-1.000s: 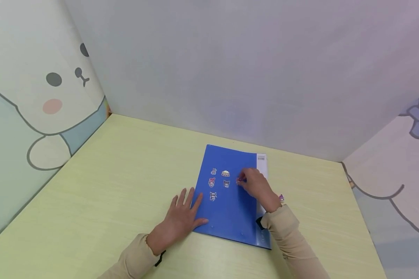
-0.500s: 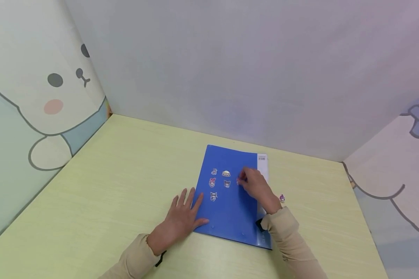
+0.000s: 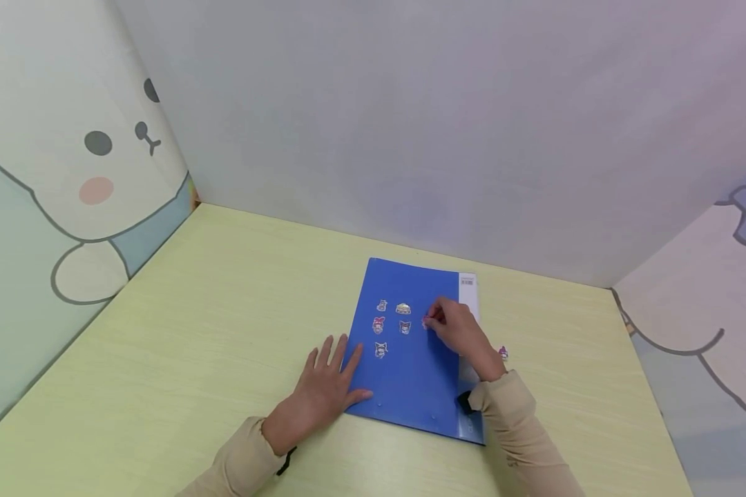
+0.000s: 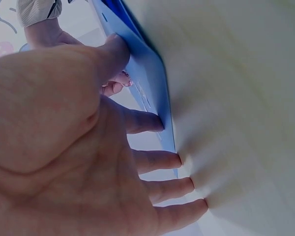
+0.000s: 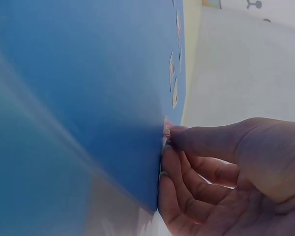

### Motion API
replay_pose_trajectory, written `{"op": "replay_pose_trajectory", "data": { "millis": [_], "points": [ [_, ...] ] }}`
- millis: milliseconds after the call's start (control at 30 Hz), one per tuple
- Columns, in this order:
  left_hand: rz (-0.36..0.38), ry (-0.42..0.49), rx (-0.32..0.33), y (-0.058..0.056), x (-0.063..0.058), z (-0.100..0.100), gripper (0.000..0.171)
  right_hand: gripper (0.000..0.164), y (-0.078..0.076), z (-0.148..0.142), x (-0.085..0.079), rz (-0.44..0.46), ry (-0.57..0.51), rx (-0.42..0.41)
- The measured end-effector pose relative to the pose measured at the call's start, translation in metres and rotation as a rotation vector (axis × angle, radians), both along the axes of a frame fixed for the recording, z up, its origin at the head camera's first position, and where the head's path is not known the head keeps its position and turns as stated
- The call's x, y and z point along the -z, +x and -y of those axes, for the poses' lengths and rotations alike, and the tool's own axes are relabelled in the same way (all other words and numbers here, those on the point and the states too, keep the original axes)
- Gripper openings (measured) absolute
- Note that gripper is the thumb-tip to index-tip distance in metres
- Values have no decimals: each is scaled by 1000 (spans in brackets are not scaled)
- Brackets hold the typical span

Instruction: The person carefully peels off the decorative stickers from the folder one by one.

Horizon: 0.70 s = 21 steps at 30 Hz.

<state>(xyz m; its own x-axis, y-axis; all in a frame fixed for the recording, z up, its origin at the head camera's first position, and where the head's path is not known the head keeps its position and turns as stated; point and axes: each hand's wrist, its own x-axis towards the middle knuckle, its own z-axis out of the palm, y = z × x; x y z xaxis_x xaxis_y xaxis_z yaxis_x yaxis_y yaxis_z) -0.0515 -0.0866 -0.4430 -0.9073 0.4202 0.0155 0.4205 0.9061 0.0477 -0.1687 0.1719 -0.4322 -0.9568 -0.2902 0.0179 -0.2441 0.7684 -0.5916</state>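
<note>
A blue folder [image 3: 410, 386] lies on the table with several cartoon stickers on its cover. My right hand [image 3: 463, 335] pinches a small pink sticker [image 3: 425, 322] between thumb and fingertips, right at the cover, to the right of the others. In the right wrist view that sticker [image 5: 167, 130] stands at the blue surface, partly covered by the thumb. Spread out flat, my left hand [image 3: 320, 386] rests at the folder's left edge; its thumb and index finger touch the cover while the other fingertips press on the table.
A purple sticker [image 3: 503, 353] lies on the table [image 3: 224, 310] right of the folder, beside my right wrist. The folder's right edge carries a pale strip [image 3: 467, 293] with a barcode. Cloth walls [image 3: 410, 138] with cartoon prints enclose the table.
My right hand stays at the same spot on the cover, its fingers shifted slightly, and more of the pink sticker shows beside the fingertips. The left hand has not moved.
</note>
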Motion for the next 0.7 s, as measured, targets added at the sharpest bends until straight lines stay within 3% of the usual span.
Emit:
{"op": "replay_pose_trajectory", "data": {
  "millis": [700],
  "points": [
    [4,-5,-4,0,-2,-1,74,14,-1,-11,-1,52,-79,5]
  ]
}}
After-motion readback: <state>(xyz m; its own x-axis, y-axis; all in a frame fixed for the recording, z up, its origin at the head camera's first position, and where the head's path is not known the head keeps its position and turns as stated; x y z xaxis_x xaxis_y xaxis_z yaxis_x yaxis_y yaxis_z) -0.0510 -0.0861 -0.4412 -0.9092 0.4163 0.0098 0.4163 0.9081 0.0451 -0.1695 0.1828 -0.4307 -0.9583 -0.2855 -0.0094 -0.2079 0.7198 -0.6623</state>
